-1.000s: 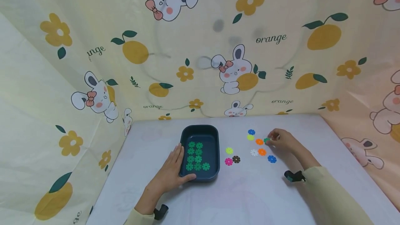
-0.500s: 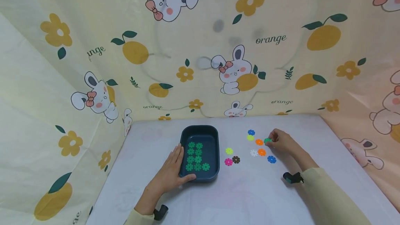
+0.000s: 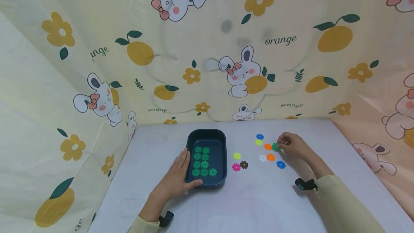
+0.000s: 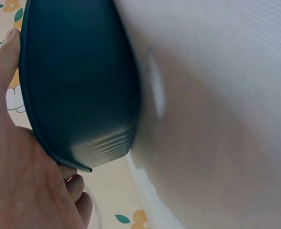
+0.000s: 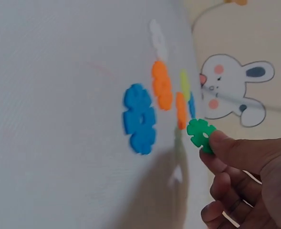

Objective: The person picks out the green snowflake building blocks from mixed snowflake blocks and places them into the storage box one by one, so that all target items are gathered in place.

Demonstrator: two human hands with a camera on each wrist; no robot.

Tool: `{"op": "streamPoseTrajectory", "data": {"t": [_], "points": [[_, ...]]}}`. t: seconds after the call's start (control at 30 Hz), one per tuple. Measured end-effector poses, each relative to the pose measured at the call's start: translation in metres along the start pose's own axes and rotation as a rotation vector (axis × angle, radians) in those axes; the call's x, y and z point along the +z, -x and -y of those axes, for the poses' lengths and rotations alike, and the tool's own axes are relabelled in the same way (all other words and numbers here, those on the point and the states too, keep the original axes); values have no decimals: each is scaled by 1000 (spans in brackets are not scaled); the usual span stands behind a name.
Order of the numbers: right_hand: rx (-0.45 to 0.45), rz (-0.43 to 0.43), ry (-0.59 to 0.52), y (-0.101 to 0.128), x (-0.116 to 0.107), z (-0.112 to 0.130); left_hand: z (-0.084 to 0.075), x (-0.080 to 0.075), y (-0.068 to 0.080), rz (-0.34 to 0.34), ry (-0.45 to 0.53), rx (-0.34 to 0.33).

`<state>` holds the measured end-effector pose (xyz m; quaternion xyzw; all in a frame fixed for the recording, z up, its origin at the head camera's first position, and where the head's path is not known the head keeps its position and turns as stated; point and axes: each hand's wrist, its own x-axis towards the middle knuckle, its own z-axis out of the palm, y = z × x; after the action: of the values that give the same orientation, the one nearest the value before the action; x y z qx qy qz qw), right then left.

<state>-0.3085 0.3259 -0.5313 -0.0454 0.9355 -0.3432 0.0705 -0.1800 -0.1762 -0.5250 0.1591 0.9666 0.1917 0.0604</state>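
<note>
My right hand (image 3: pixel 292 145) pinches a green notched plastic disc (image 5: pixel 200 134) between thumb and forefinger, and the right wrist view shows it raised off the tabletop. Just left of it in the head view lies an orange disc (image 3: pixel 267 147). My left hand (image 3: pixel 174 176) rests against a dark blue rectangular tray (image 3: pixel 223 143), straight fingers along its left side and thumb at the near rim. Inside the tray several green discs (image 3: pixel 205 164) lie flat in rows on its left and near part. The left wrist view shows the tray's outer wall (image 4: pixel 83 76) beside the hand.
Loose discs lie between tray and right hand: blue (image 3: pixel 281 164), another blue (image 3: pixel 260 136), white (image 3: pixel 262 158), a second orange (image 3: pixel 270 157), yellow (image 3: pixel 237 156), another yellow (image 3: pixel 259 142), pink (image 3: pixel 236 167) and brown (image 3: pixel 244 165). A printed curtain (image 3: pixel 207 82) walls the white table.
The green disc has tilted in my right fingers, so more of its face shows, and sits slightly further left. My left hand and the tray have stayed put.
</note>
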Motion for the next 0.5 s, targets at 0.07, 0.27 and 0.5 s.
{"op": "streamPoseTrajectory", "data": {"t": [0.07, 0.27, 0.5], "points": [[-21, -16, 0, 1, -2, 4, 0, -1, 0, -1, 0, 2], [-96, -31, -13, 3, -2, 23, 1, 0, 0, 0, -1, 0], [-173, -36, -36, 4, 2, 47, 1, 0, 0, 8, 2, -5]]}}
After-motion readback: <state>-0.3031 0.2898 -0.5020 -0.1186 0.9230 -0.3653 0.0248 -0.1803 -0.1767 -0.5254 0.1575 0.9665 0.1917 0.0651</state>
